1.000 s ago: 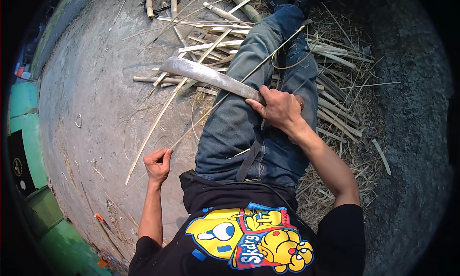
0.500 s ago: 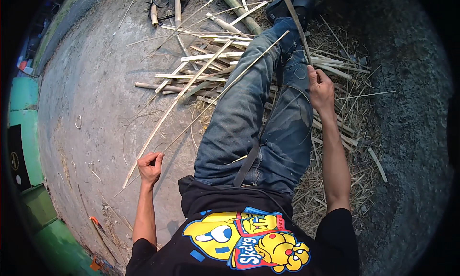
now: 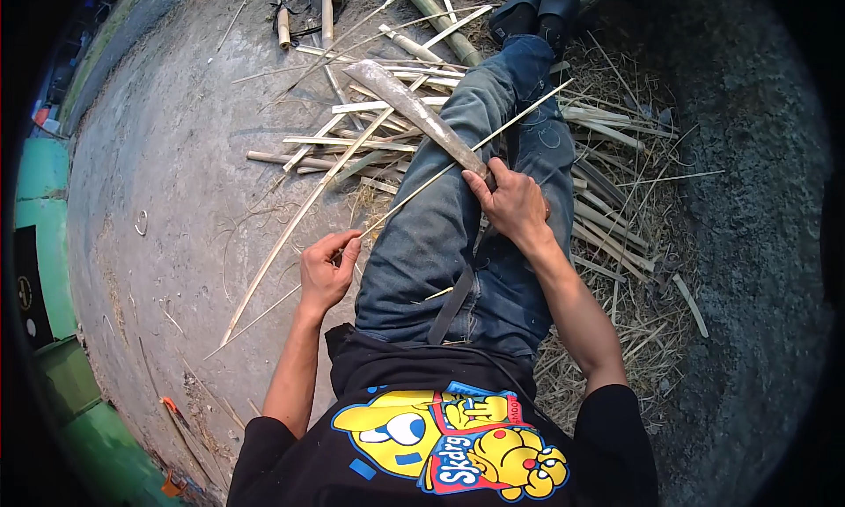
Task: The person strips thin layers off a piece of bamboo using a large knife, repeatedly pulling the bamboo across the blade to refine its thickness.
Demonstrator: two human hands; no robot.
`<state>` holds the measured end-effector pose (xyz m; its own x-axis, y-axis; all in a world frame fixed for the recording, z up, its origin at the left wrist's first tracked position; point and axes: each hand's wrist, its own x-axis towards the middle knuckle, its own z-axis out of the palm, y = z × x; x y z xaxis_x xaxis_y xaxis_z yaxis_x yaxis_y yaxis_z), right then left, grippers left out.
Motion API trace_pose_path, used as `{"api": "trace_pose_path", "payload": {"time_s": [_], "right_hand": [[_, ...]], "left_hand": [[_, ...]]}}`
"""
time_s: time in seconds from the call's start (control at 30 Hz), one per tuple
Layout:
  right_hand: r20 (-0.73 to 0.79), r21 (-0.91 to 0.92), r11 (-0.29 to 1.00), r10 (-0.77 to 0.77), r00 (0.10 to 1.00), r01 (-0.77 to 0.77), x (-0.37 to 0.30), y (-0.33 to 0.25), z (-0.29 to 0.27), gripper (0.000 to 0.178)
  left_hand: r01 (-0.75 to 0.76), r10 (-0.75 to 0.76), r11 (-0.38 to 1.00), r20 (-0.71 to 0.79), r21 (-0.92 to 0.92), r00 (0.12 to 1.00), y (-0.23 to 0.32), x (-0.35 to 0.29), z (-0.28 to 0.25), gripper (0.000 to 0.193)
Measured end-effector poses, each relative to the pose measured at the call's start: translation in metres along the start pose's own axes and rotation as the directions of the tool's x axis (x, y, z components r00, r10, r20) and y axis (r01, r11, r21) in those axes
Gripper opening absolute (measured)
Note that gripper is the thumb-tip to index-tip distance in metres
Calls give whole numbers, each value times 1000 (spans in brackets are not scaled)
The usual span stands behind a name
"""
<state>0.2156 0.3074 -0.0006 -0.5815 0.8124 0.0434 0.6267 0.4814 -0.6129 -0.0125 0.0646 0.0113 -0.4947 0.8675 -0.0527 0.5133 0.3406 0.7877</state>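
Observation:
In my right hand (image 3: 515, 203) is a machete (image 3: 412, 108), gripped by its handle, with the broad blade pointing up and to the left across my thigh. My left hand (image 3: 326, 271) pinches a long thin bamboo strip (image 3: 521, 116) between thumb and fingers. The strip slants over my jeans, from beyond the knee down past my left hand toward the ground. Near the handle end, the blade lies across the strip; I cannot tell whether its edge touches it.
Split bamboo pieces (image 3: 370, 143) lie heaped on both sides of my outstretched legs (image 3: 422, 234). Thicker bamboo poles (image 3: 453, 36) rest by my feet. A longer strip (image 3: 286, 252) leans over the concrete at left. Shavings (image 3: 581, 357) cover the ground at right, beside a rough grey wall (image 3: 748, 243).
The machete has swung from beyond my right knee to over my left thigh, its blade now pointing left. My left hand has moved right and slightly up, the strip shifting with it.

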Motion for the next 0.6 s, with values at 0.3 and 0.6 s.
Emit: {"api": "trace_pose_path", "payload": {"time_s": [0.3,0.6], "right_hand": [[-4,-1,1000,19,1000,-19,-6,-5,5,51],[46,-80,995,62,997,-58,7,6,-9,54]], "left_hand": [[161,-144,980,146,-116,979,19,36,26,22],[374,-267,854,312,-361,912,18,26,21,23]]}}
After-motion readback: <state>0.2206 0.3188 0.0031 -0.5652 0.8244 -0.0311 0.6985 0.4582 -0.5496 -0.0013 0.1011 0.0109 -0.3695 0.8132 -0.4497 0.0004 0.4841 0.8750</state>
